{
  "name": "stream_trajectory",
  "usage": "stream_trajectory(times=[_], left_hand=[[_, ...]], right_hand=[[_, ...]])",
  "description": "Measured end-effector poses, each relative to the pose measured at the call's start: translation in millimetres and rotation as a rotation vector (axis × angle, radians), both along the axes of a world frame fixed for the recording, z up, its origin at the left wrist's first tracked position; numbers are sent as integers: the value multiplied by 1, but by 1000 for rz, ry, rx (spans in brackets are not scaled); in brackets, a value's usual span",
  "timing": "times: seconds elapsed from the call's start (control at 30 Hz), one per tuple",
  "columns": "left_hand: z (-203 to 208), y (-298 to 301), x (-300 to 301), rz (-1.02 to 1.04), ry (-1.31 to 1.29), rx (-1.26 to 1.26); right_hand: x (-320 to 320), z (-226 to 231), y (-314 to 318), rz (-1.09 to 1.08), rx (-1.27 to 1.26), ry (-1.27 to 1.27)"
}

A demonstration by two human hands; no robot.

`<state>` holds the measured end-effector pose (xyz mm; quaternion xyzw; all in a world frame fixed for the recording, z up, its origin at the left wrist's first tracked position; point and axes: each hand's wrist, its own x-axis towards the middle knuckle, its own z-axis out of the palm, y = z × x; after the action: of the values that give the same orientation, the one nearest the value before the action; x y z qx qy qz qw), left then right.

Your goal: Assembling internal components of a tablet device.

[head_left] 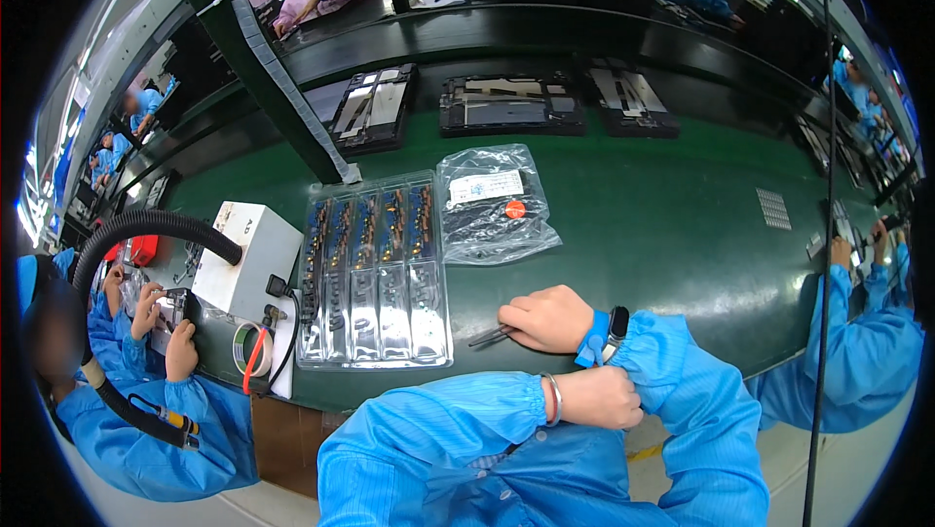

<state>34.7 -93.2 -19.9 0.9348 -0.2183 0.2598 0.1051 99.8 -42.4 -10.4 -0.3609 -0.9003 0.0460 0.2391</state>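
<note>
My right hand (551,319) rests over the green tabletop and is closed around a pair of dark tweezers (490,335), whose tips point left. A blue strap and a watch (616,327) circle that wrist. Just below it, my left hand (596,397) is curled into a fist beside my right sleeve, with a bangle on the wrist. Its fingertips are hidden, so anything inside does not show. To the left of my hands lies a clear plastic tray (375,274) holding rows of small electronic parts. A clear plastic bag (495,204) with a white label and an orange dot lies beyond them.
Opened flat devices (511,104) line the back of the table. A white box (246,254) with a black hose, a tape roll (252,348) and cables stand left. A small silver sheet (773,207) lies right. Co-workers in blue sit at both sides; a green post (282,69) rises behind the tray.
</note>
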Motion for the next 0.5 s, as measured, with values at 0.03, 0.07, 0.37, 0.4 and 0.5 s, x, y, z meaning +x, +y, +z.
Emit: stream_trajectory(times=[0.03, 0.07, 0.37, 0.4, 0.5], left_hand=[[0, 0, 0, -1, 8, 1], [-1, 0, 0, 0, 9, 0], [-2, 0, 1, 1, 19, -4], [-2, 0, 1, 1, 22, -1], [-1, 0, 1, 1, 22, 2]], right_hand=[[0, 0, 0, -2, 5, -4], [0, 0, 0, -2, 9, -6], [0, 0, 1, 7, -9, -18], [0, 0, 1, 7, -10, -18], [1, -1, 1, 9, -11, -13]])
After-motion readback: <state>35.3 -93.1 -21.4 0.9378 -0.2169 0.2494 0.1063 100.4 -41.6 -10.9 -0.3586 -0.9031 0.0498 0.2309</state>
